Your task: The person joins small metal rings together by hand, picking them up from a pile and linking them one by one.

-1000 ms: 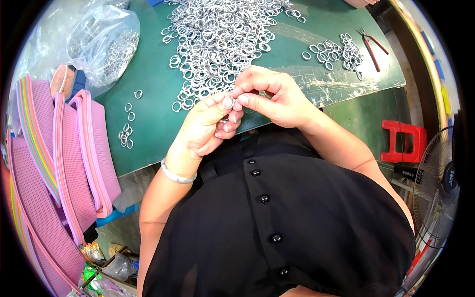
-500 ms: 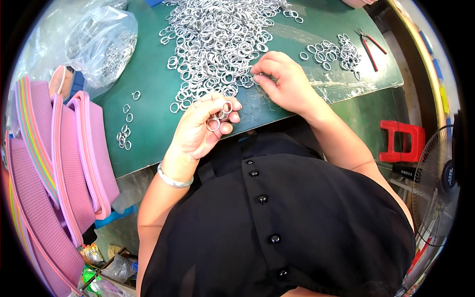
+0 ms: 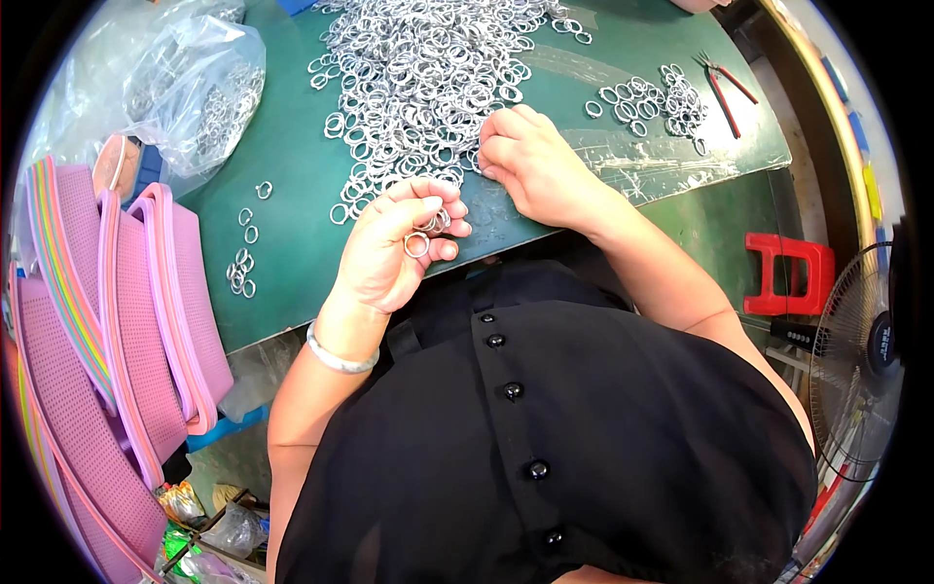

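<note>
Nearest, just on the near side of the ring pile (image 3: 418,88), the left hand (image 3: 384,238) was curled around several metal rings (image 3: 438,223), one of them hanging below the thumb. Beyond it, at the pile's near right edge, the right hand (image 3: 530,165) had just turned inward with its fingers folded; their tips were hidden, so whether they held a ring could not be told. With that, the left hand alone clearly bore rings while the right worked at the pile.

A second earlier the two hands had met over one ring; half a second earlier the right thumb and forefinger had shown at the pile's edge. The held rings had since bunched closer together.

Left of the pile lay the loose rings (image 3: 242,265), unmoved; right of it, a smaller ring cluster (image 3: 676,105), with red-handled pliers (image 3: 720,90) farther right.
</note>
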### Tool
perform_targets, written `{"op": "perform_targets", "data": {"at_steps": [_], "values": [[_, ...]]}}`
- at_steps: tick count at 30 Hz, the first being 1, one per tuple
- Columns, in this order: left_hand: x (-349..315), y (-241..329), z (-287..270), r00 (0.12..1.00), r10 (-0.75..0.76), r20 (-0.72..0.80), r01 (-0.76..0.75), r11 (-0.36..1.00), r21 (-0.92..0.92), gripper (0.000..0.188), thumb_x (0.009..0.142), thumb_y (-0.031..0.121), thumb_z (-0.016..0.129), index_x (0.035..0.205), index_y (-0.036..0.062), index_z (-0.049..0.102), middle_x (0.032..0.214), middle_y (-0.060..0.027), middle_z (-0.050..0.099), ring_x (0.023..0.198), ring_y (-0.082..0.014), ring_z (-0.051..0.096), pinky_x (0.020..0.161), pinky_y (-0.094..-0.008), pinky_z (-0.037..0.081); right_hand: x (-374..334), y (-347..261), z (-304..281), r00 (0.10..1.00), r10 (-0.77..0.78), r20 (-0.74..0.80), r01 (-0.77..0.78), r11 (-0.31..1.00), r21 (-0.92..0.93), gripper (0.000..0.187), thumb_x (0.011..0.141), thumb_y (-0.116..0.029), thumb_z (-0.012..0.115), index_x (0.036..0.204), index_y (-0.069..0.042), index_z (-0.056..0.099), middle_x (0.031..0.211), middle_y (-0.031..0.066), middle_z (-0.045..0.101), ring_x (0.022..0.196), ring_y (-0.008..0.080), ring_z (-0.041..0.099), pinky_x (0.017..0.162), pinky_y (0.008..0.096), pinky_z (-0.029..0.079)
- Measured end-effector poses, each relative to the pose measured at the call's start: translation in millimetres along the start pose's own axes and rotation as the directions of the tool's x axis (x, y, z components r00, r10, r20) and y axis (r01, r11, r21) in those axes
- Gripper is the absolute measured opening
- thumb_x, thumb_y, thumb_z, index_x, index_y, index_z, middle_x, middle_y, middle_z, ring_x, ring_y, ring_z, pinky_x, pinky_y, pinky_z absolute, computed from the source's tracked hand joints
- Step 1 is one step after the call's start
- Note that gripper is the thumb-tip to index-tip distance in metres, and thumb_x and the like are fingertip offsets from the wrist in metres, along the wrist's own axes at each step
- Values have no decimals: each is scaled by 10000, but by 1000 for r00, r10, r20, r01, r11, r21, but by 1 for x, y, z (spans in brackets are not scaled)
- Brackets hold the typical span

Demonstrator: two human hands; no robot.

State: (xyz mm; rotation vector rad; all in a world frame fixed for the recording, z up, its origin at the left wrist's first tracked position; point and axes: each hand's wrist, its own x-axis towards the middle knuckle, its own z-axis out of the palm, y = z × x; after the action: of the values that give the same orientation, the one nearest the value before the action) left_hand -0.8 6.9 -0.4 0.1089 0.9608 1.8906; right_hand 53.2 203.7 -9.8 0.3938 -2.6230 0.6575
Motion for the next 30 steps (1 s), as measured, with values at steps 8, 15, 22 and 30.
{"op": "perform_targets", "data": {"at_steps": [8, 15, 22, 30], "values": [[-4, 0, 13, 994, 50, -93, -33, 984, 173, 118, 840, 94, 519, 930, 25, 551, 773, -61, 565, 630, -119, 537, 504, -204, 422, 1, -1, -9, 996, 54, 71, -89, 652, 753, 49, 831, -70, 506, 822, -23, 517, 888, 49, 522, 835, 145, 486, 760, 277, 396], [-6, -4, 23, 945, 319, -68, -265, 872, 411, 145, 783, 26, 607, 926, 31, 585, 746, 7, 554, 596, -37, 492, 514, -159, 398, -2, -16, -17, 942, 88, 324, -324, 491, 809, 85, 866, -87, 479, 829, -12, 496, 908, 49, 542, 852, 114, 478, 782, 268, 393], [-5, -9, 17, 829, 543, 134, -431, 467, 772, 111, 763, 12, 628, 873, 16, 617, 768, -2, 578, 652, -32, 483, 596, -175, 406, -3, -21, -18, 911, 167, 376, -411, 425, 807, 132, 884, -115, 467, 917, -4, 530, 859, 30, 550, 765, 81, 503, 709, 228, 426], [-1, -10, 8, 819, 565, 101, -434, 495, 753, 88, 777, 44, 623, 859, 15, 627, 723, 11, 563, 622, -45, 476, 588, -180, 391, -5, -20, -14, 917, 189, 351, -394, 286, 874, 165, 888, -104, 450, 973, 13, 529, 858, 33, 556, 748, 88, 521, 701, 226, 437]]}}
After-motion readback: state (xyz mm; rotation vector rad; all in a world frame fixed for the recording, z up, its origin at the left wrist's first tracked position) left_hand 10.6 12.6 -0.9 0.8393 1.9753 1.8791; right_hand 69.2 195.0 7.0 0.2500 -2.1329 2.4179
